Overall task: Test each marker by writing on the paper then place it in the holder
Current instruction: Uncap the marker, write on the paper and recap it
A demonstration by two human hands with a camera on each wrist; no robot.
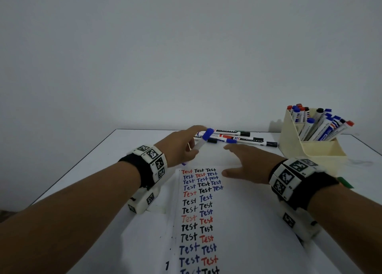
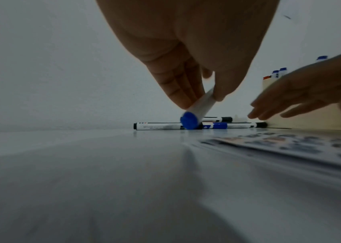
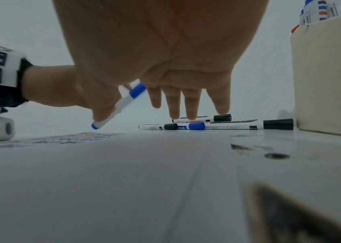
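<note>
On the near surface (image 1: 128,141) lies the paper (image 1: 237,222), rows of "Test" in red, black and blue. Above its far end the left hand (image 1: 182,147) pinches a blue-capped marker (image 1: 203,139), tilted, cap away. The right hand (image 1: 250,162) hovers flat, fingers straight. Beyond lie loose markers (image 1: 244,138); far right, the cream holder (image 1: 310,143), full.

Paper (image 1: 233,211) at 6 o'clock on tabletop (image 1: 107,162). Loose markers (image 1: 239,139) at 12, behind paper. Holder (image 1: 310,147) w/ markers at 2, right of loose ones.
</note>
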